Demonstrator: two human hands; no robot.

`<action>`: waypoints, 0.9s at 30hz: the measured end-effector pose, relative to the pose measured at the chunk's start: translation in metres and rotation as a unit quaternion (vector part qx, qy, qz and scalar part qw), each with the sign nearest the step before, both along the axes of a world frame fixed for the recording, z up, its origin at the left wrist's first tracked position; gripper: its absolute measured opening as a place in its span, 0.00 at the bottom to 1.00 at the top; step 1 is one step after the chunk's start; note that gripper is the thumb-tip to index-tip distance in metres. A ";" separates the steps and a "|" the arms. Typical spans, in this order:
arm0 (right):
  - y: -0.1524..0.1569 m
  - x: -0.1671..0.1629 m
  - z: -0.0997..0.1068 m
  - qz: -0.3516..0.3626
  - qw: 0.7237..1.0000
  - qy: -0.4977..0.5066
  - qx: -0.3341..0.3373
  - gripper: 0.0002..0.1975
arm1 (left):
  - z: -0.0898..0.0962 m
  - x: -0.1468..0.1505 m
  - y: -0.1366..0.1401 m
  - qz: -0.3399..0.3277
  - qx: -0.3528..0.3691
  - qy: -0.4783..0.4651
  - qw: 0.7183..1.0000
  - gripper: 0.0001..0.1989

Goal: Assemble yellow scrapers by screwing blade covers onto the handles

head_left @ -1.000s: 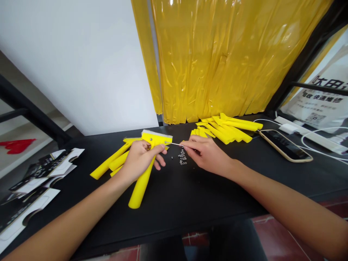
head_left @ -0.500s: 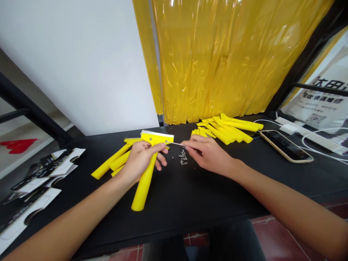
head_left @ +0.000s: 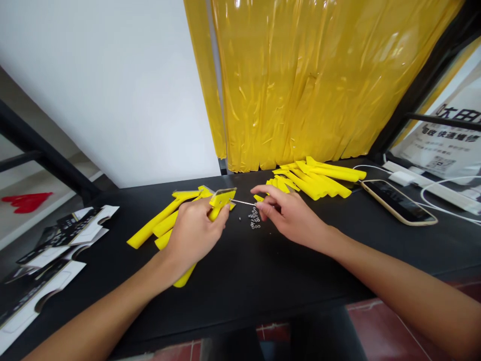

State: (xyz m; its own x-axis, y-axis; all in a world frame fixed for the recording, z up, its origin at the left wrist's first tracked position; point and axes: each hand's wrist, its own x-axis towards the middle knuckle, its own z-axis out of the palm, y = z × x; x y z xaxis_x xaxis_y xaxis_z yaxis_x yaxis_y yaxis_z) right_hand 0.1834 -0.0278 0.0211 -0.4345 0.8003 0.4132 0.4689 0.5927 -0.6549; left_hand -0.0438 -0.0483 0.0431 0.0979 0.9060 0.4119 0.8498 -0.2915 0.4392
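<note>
My left hand (head_left: 197, 228) is closed around a yellow scraper (head_left: 221, 200), whose head with a clear or metal edge sticks out above my thumb. The lower end of its handle comes out below my palm. My right hand (head_left: 283, 208) pinches a thin screwdriver (head_left: 242, 202); its grip is hidden in the fingers. The shaft's tip meets the side of the scraper head, near a screw. Below the right fingertips lies a small heap of nuts and screws (head_left: 254, 219). Several more yellow scrapers (head_left: 152, 228) lie just left of my left hand.
Several yellow scraper handles (head_left: 315, 180) are piled behind my right hand. A phone (head_left: 400, 200) lies at the right, beside a power strip (head_left: 432, 185) with white cables. Printed cards (head_left: 67, 245) are stacked at the left. A yellow plastic curtain (head_left: 300, 90) hangs behind the black table (head_left: 263, 286).
My left hand has turned over with the scraper, so its back now faces up and the scraper head is tilted. My right index finger has lifted; the screwdriver stays at the head.
</note>
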 end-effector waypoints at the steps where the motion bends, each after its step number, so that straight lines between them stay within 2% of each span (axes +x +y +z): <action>1: 0.000 -0.001 0.000 0.010 0.999 0.026 -0.042 0.14 | 0.000 0.000 0.000 -0.005 0.004 0.011 1.000 0.20; 5: 0.003 -0.007 -0.005 0.012 0.973 0.113 -0.203 0.13 | -0.002 0.001 0.001 -0.025 -0.061 -0.031 0.997 0.21; 7: 0.003 -0.008 -0.005 0.005 0.955 0.137 -0.264 0.09 | -0.004 0.001 0.003 -0.024 -0.096 -0.057 0.993 0.20; 11: 0.003 -0.003 0.001 0.043 0.933 0.158 -0.320 0.14 | -0.008 -0.001 0.011 -0.014 -0.176 -0.128 0.976 0.16; 15: 0.006 0.004 0.005 0.080 0.940 0.104 -0.314 0.16 | -0.010 -0.003 0.017 -0.003 -0.201 -0.142 0.969 0.15; 17: 0.008 0.005 0.002 0.079 0.957 0.054 -0.273 0.12 | -0.010 -0.004 0.018 0.001 -0.193 -0.132 0.972 0.15; 20: 0.009 0.004 -0.005 0.031 0.988 -0.039 -0.147 0.12 | -0.011 -0.005 0.018 0.000 -0.186 -0.132 0.974 0.15; 22: 0.009 0.002 -0.008 -0.021 0.994 -0.073 -0.078 0.14 | -0.011 -0.006 0.018 -0.001 -0.185 -0.139 0.973 0.15; 24: 0.010 0.002 -0.009 -0.060 0.994 -0.069 -0.054 0.13 | -0.011 -0.006 0.019 0.004 -0.182 -0.140 0.973 0.15; 27: 0.012 0.003 -0.007 -0.060 0.996 -0.052 -0.039 0.09 | -0.011 -0.007 0.021 0.008 -0.182 -0.141 0.973 0.15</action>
